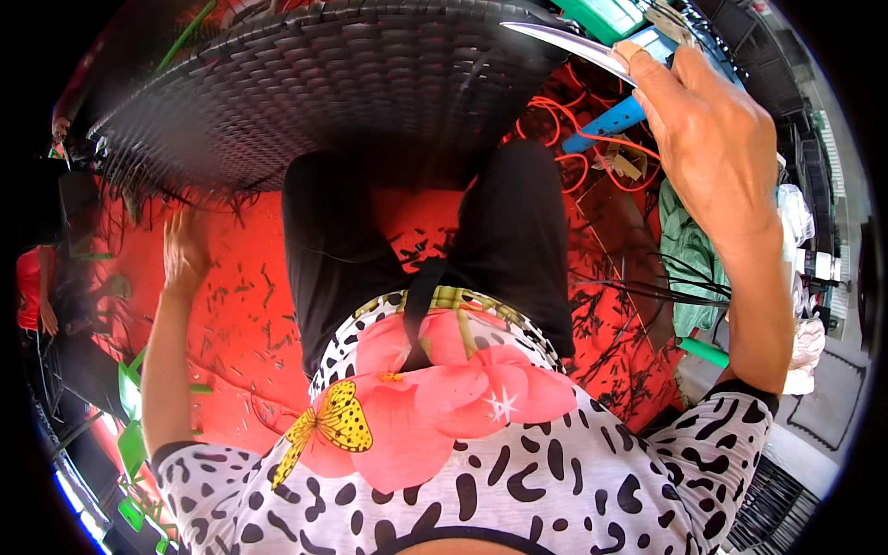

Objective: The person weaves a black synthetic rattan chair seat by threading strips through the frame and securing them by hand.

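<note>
A large black woven wicker piece [370, 83] stands before me, spanning the upper middle, with loose strand ends along its lower left edge. My right hand [717, 139] is raised at the upper right, closed on a curved, pointed metal blade [566, 43]. The blade's tip points left, near the wicker's upper right side; its handle is hidden in my fist. My left hand [187, 250] is low on the left, below the wicker's fringed edge. Its fingers are blurred and partly out of sight among the strand ends, so its grip is unclear.
Black offcuts litter the red floor covering [236, 324]. A blue tube [606, 125] and an orange cord [555, 116] lie at the upper right. Long black strands [661, 294] and green cloth [689, 250] are right of my legs. Another person's arm in red [37, 291] shows far left.
</note>
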Tool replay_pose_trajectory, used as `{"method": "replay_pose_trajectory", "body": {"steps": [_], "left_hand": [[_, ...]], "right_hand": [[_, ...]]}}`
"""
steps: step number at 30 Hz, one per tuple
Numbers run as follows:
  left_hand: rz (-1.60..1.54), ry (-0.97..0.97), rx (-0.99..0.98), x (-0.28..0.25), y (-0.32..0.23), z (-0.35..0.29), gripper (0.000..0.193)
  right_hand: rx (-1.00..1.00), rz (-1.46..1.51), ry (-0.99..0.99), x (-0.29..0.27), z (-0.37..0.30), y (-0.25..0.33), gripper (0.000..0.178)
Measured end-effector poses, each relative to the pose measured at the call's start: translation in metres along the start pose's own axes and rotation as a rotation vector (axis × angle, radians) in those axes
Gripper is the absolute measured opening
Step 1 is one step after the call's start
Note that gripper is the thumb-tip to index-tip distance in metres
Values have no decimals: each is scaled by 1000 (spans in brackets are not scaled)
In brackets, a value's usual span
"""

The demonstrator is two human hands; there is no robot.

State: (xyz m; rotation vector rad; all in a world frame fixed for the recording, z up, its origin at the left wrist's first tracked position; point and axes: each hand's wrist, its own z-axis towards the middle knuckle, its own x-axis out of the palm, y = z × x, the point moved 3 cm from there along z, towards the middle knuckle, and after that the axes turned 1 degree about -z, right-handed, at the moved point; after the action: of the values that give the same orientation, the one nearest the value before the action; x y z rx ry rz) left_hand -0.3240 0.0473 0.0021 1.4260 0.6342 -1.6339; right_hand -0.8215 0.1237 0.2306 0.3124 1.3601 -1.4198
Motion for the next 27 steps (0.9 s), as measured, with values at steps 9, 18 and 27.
{"method": "replay_pose_trajectory", "body": {"steps": [9, 18, 27], "left_hand": [[-198, -568, 554, -143, -130, 192, 12], [-564, -282, 435, -151, -138, 207, 18], [-577, -313, 400, -141, -136, 213, 16]], "right_hand": [[-53, 10, -85, 17, 0, -9, 32], [-156, 419, -286, 66, 6, -28, 32], [-100, 492, -377, 88, 18, -5, 31]]}}
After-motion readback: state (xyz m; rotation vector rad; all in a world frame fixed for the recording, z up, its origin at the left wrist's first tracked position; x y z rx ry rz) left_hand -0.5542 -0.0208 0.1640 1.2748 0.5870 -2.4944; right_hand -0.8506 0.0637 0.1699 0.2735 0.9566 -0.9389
